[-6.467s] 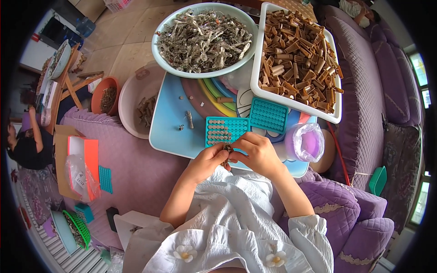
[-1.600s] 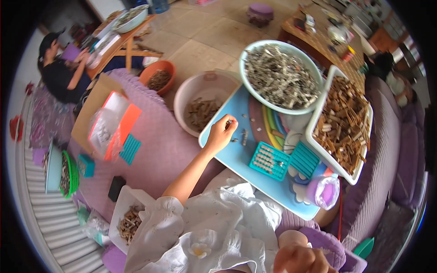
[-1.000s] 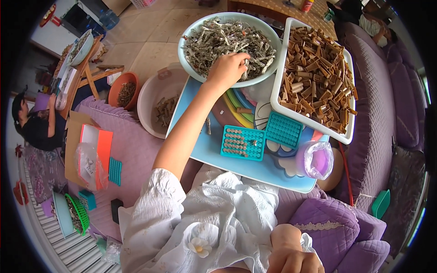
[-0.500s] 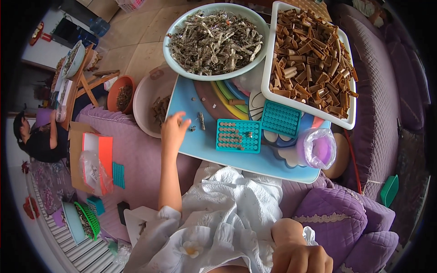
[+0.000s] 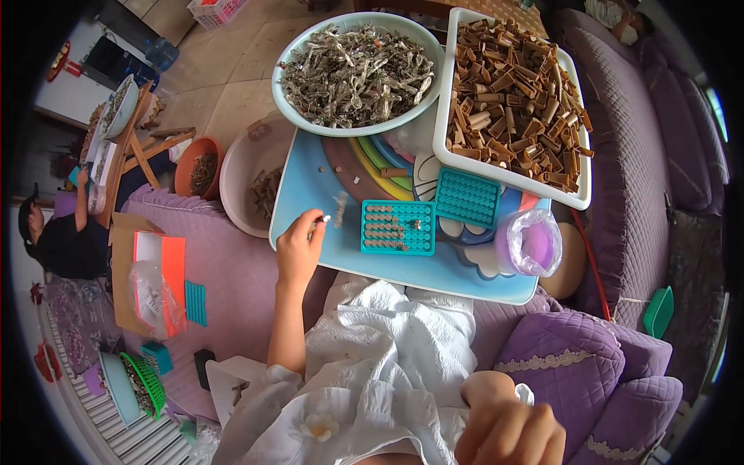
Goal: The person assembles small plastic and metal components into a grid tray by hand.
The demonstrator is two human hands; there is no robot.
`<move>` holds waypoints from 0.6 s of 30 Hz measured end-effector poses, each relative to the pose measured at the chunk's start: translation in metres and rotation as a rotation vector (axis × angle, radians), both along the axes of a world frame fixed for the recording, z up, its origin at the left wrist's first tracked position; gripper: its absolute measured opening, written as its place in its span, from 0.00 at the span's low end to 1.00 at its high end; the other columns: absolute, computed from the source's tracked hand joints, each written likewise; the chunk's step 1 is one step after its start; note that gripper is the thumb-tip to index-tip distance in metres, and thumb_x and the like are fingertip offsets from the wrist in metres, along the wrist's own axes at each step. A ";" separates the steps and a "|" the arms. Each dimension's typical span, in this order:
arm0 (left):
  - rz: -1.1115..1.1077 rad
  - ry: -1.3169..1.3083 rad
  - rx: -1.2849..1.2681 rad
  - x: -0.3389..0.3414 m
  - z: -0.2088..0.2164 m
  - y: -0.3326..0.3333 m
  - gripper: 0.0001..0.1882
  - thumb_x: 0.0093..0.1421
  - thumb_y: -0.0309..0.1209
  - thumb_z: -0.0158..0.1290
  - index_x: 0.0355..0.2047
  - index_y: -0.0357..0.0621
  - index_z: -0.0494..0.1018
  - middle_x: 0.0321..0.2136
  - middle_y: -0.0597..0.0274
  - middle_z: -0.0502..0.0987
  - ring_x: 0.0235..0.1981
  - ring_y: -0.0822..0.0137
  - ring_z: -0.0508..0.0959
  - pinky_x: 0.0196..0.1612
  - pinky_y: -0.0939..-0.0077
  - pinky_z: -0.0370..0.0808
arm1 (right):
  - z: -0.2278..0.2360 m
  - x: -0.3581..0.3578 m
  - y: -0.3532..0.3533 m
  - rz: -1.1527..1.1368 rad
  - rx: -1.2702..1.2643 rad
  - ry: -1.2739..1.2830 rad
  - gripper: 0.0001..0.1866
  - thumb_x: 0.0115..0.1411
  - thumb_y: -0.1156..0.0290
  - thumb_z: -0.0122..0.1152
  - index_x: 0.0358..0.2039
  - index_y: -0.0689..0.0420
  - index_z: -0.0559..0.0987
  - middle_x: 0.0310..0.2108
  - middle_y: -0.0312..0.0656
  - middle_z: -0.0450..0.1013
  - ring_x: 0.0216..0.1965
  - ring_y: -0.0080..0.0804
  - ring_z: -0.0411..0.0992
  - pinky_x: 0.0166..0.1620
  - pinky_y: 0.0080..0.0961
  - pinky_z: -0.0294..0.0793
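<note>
At the left of the blue table [image 5: 306,182], my left hand [image 5: 298,249] pinches a small silvery piece [image 5: 324,219] between thumb and fingertips. Beside those fingertips a narrow, clear-and-silver piece [image 5: 340,208] appears blurred. A turquoise tray with round slots [image 5: 397,249] lies to the right, with several small brown round pieces [image 5: 380,226] on its left half and a metallic piece [image 5: 416,225] farther right. My right hand [image 5: 508,430] is at the lower edge near my lap, its fingers curled; whatever they may hold is hidden.
At the back stand a pale basin of silvery pieces [image 5: 280,105] and a white bin of brown curved pieces [image 5: 443,128]. A second turquoise tray [image 5: 467,198] and a bag-lined purple tub [image 5: 528,244] stand right. A pink basin [image 5: 232,174] adjoins the table. Another person [image 5: 70,236] sits far left.
My left hand has come down onto the small silvery piece on the table and closed on it. My right hand stays low with its fingers curled. The whole view has shifted slightly.
</note>
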State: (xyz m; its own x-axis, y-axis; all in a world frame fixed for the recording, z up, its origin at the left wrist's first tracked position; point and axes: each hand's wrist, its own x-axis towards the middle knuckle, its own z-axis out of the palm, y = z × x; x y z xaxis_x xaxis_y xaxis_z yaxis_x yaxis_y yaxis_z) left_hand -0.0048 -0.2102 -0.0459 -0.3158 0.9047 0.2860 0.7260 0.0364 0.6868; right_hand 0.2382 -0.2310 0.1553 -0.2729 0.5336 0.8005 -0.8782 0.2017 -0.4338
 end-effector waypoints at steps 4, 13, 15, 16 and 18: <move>-0.244 0.292 0.179 0.023 0.056 -0.018 0.10 0.43 0.23 0.53 0.29 0.44 0.70 0.22 0.63 0.73 0.19 0.66 0.73 0.22 0.75 0.70 | -0.046 -0.006 0.020 -0.447 0.070 -0.652 0.07 0.47 0.72 0.54 0.23 0.63 0.71 0.25 0.43 0.69 0.29 0.33 0.66 0.23 0.27 0.67; -0.457 0.305 0.324 0.072 0.071 -0.017 0.12 0.40 0.22 0.53 0.29 0.44 0.70 0.23 0.69 0.71 0.19 0.72 0.72 0.21 0.79 0.69 | -0.108 -0.015 0.027 -0.648 -0.061 -1.408 0.15 0.44 0.79 0.57 0.36 0.60 0.70 0.25 0.44 0.68 0.27 0.40 0.68 0.30 0.28 0.68; -0.469 0.221 0.369 0.078 0.064 -0.017 0.12 0.40 0.22 0.54 0.29 0.44 0.69 0.24 0.68 0.72 0.20 0.71 0.73 0.22 0.79 0.70 | -0.113 -0.010 0.027 -0.679 -0.147 -1.345 0.10 0.45 0.82 0.55 0.31 0.63 0.71 0.27 0.45 0.71 0.26 0.36 0.72 0.27 0.24 0.70; -0.505 0.099 0.349 0.081 0.065 -0.016 0.14 0.42 0.22 0.55 0.32 0.43 0.70 0.26 0.66 0.73 0.22 0.71 0.74 0.22 0.79 0.71 | -0.114 -0.008 0.027 -0.732 -0.120 -1.307 0.09 0.44 0.84 0.54 0.29 0.63 0.72 0.26 0.44 0.71 0.25 0.34 0.72 0.26 0.22 0.70; -0.500 -0.168 0.186 0.086 0.070 -0.020 0.14 0.43 0.22 0.56 0.33 0.42 0.70 0.27 0.64 0.73 0.23 0.70 0.74 0.21 0.79 0.71 | -0.118 -0.004 0.025 -0.800 -0.088 -1.276 0.09 0.44 0.85 0.54 0.29 0.63 0.72 0.25 0.44 0.71 0.25 0.33 0.72 0.26 0.22 0.70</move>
